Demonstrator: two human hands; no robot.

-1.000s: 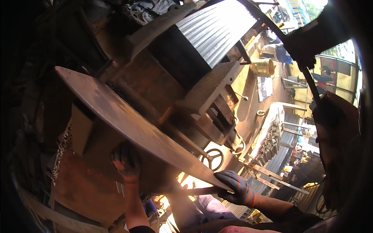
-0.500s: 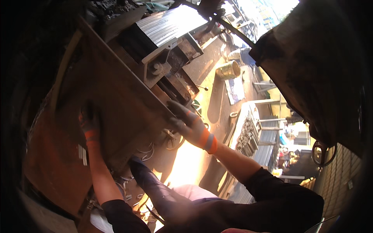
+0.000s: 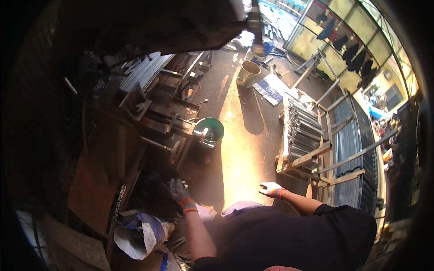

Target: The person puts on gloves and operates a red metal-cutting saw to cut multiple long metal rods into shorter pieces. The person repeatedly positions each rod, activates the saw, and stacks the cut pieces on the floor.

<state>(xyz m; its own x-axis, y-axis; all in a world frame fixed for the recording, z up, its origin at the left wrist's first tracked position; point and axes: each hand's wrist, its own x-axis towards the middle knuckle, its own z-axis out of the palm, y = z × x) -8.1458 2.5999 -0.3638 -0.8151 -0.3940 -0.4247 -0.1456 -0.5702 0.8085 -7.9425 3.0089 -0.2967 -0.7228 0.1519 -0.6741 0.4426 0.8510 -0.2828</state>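
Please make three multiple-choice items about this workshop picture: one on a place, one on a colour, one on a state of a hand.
1. Where is the stack of metal strips?
A. left of the person
B. right of the person, on a frame
C. in the bucket

2. What colour is the round bucket by the machine?
A. green
B. red
C. white

3. What does the right hand hold?
A. a hammer
B. a plank
C. nothing

Answers: 1 B, it lies on a frame at the right; 2 A, its rim is green; 3 C, the gloved hand is open in the air.

Both hands have let go of the rusty sheet; the left hand (image 3: pixel 178 190) now hovers low by the machine, the right hand (image 3: pixel 271 189) hangs free over the floor (image 3: pixel 239 149)
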